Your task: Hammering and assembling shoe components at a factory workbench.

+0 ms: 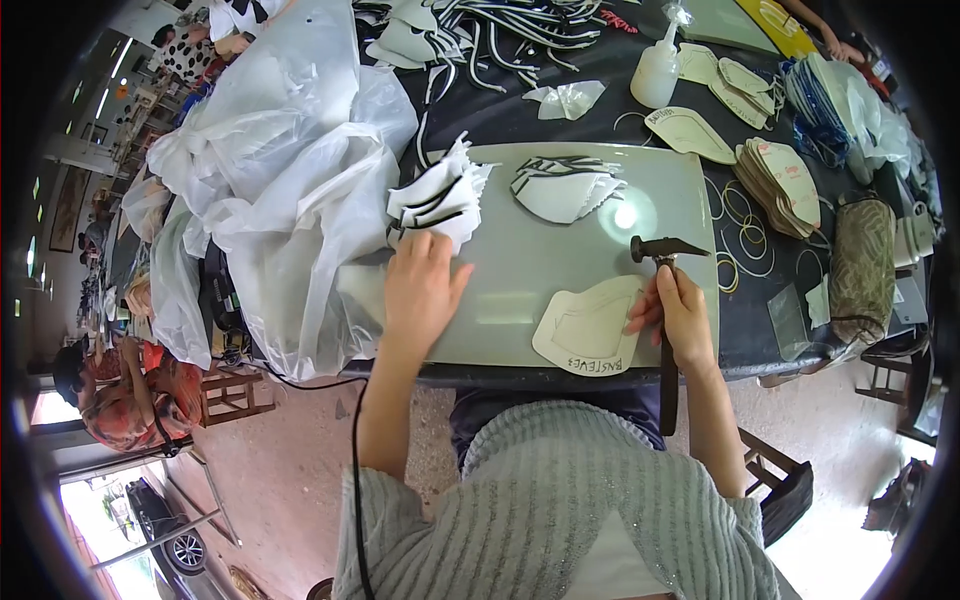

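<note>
My right hand (676,318) is wrapped round the handle of a hammer (667,250), its dark head up and its handle hanging down past the table edge. Just left of it lies a cream cut-out template (588,325) with a drawn outline and handwriting. My left hand (428,285) rests at the near side of a stack of white pieces with black edging (440,203); its fingertips touch the stack, and whether they grip a piece cannot be made out. A second fanned stack of such pieces (570,188) lies farther right on the pale board (480,330).
Crumpled clear plastic bags (290,190) heap up at the left. Black-and-white strips (490,40) lie at the back. To the right are a white glue bottle (655,75), more templates (778,185), yellow bands (740,235) and a patterned roll (862,265). Other people sit at left.
</note>
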Available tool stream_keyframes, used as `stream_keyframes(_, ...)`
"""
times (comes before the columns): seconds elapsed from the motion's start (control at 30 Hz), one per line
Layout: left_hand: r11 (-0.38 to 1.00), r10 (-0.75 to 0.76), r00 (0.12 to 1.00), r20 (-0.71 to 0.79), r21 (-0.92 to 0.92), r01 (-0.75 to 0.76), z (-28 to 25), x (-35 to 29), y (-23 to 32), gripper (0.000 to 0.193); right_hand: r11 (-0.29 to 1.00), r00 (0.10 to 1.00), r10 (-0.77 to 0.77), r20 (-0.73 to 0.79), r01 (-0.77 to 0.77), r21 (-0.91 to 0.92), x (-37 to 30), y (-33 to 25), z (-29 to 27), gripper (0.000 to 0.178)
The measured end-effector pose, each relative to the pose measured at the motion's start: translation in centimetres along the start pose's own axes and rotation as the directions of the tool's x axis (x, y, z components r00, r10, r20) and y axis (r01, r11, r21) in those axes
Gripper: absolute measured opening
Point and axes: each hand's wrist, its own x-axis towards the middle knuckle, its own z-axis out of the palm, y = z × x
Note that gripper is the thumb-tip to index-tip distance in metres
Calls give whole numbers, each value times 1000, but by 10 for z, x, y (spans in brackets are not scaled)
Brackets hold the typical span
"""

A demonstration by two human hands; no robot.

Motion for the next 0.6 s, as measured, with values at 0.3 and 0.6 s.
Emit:
stream_keyframes(0.3, 851, -113, 977, 179, -490, 188, 48, 43, 52, 22, 999, 999, 26, -33, -27, -33, 7, 2, 1, 34)
stream_keyframes(0.6, 911, 93, 955, 281, -410, 32, 74, 90, 31, 25, 1000, 999, -2, -47, 1, -14, 4, -6, -3, 33)
